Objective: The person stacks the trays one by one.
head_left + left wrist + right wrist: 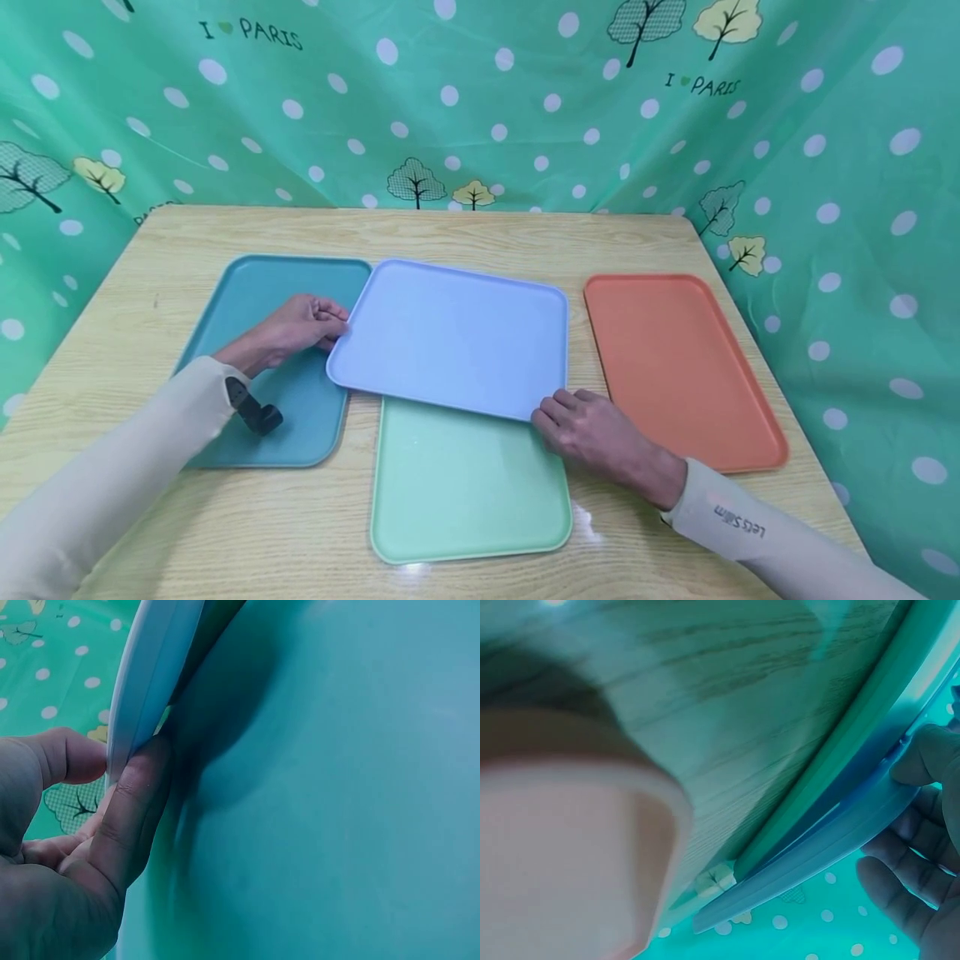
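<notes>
The left hand (300, 325) pinches the left edge and the right hand (592, 432) the near-right corner of the blue tray (457, 337), over the green tray's (472, 496) far part, best kept level, I'd say.

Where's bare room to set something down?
The table is bare in front of the teal tray, left of the green tray, and along the back by the curtain. A narrow strip separates the blue tray and orange tray. Centre is crowded: blue overlaps teal and green.
</notes>
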`<state>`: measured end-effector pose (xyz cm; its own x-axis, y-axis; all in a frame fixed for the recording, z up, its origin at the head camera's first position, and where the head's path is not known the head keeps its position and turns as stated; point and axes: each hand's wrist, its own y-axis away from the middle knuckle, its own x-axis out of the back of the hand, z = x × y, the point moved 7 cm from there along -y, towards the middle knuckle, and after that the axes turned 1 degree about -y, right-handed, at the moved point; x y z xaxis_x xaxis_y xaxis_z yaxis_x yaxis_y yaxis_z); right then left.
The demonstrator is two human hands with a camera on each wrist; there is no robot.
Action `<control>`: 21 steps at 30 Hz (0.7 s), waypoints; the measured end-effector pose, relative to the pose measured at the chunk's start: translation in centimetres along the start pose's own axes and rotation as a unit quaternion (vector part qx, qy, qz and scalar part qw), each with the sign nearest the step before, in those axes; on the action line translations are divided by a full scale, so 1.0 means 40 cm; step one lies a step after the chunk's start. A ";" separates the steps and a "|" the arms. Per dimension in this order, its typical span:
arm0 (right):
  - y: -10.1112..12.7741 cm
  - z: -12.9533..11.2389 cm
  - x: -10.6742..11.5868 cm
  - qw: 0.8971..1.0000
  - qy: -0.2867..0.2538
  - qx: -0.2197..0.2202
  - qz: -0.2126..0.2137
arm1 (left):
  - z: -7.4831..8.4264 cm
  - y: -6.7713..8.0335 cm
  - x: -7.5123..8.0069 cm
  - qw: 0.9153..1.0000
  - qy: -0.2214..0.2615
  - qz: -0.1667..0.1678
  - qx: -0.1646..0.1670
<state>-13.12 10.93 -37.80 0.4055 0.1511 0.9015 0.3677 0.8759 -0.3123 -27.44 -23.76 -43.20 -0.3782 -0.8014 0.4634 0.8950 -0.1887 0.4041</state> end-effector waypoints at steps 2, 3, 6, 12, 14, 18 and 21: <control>0.000 -0.002 0.001 1.000 0.000 0.000 0.000 | 0.000 0.000 -0.001 1.000 0.004 -0.002 -0.001; 0.000 -0.003 0.001 1.000 -0.001 0.000 0.000 | 0.000 0.001 -0.001 1.000 0.005 -0.003 -0.001; 0.000 -0.007 -0.001 1.000 -0.001 0.003 -0.005 | -0.003 0.001 -0.001 1.000 0.005 -0.003 -0.002; -0.002 -0.014 -0.004 1.000 0.002 0.005 -0.016 | -0.005 0.002 -0.004 1.000 0.006 -0.003 -0.008; -0.003 -0.015 -0.005 1.000 0.002 0.003 -0.019 | -0.005 0.003 -0.004 1.000 0.007 -0.003 -0.008; -0.002 -0.017 -0.009 1.000 -0.002 0.001 -0.029 | -0.006 0.004 -0.005 1.000 0.011 -0.006 -0.005; -0.002 -0.019 -0.013 0.999 -0.005 0.001 -0.033 | -0.008 0.003 -0.007 1.000 0.015 -0.009 -0.005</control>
<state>-12.73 10.45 -38.47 0.3713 0.0971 0.9234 0.3918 0.8852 -0.2506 -27.16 -23.73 -43.54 -0.3877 -0.8143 0.4320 0.8903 -0.2094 0.4043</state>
